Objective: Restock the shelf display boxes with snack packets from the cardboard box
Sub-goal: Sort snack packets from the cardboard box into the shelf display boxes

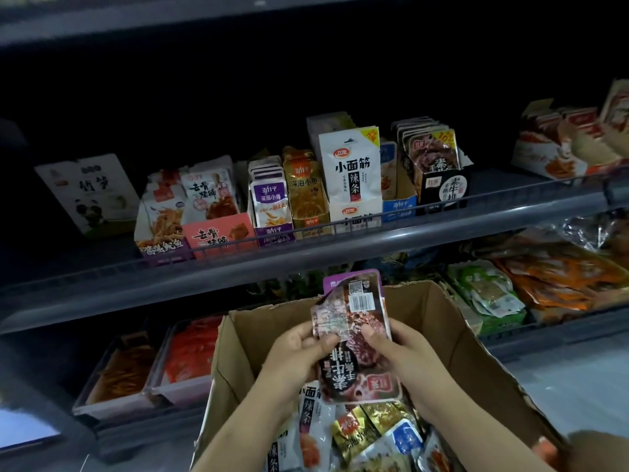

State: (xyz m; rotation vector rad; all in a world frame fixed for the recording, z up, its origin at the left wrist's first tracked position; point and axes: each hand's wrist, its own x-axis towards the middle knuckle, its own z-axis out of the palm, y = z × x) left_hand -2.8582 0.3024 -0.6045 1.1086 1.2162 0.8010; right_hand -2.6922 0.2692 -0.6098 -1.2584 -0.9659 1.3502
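So a small stack of dark purple snack packets is held up over the open cardboard box, gripped from both sides. The left hand is curled round the stack's left edge with the thumb pressed on the front, and the right hand is pinched on the right edge, thumb on the front too. The packets are fanned a bit, so the top ones are seen upside down with a barcode showing.

Right below the hands, loose packets in white, gold and blue are piled in the box. The box's back flap is stood up just past the fingertips, and its right wall is angled away from the right wrist.

Up and ahead of the hands, a row of display boxes is lined up behind the shelf's front rail. The matching black display box is sat up and to the right of the right hand, already packed fairly full. Open room is left between the stack's top edge and the shelf lip above it. Trays of orange snacks are parked well to the left of the left hand.
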